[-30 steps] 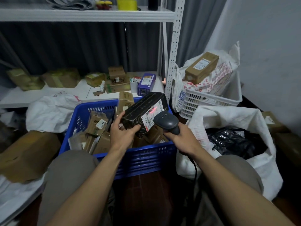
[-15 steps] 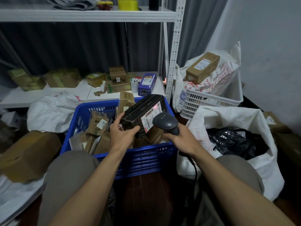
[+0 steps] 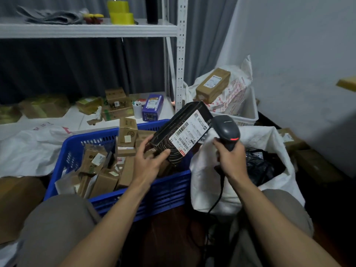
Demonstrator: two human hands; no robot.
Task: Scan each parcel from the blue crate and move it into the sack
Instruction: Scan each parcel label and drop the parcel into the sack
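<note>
My left hand (image 3: 149, 161) grips the near end of a long black parcel (image 3: 174, 130) with a white shipping label, held tilted over the right end of the blue crate (image 3: 161, 195). The crate holds several brown cardboard parcels (image 3: 105, 170). My right hand (image 3: 230, 160) grips the handle of a dark grey barcode scanner (image 3: 226, 128), its head just right of the parcel's far end and its cable hanging down. The white sack (image 3: 212, 182) stands open right of the crate, with black-wrapped parcels (image 3: 260, 166) inside.
A white basket (image 3: 248, 112) behind the sack holds a printed bag and a brown box (image 3: 212, 84). The low shelf (image 3: 57, 120) behind the crate carries several boxes, a purple box (image 3: 152, 106) and a cup. White sacks lie left. My knees flank a dark floor gap.
The black parcel has swung up and to the right, toward the sack. The scanner has lifted off the label and moved right. The red scan light is gone from the label.
</note>
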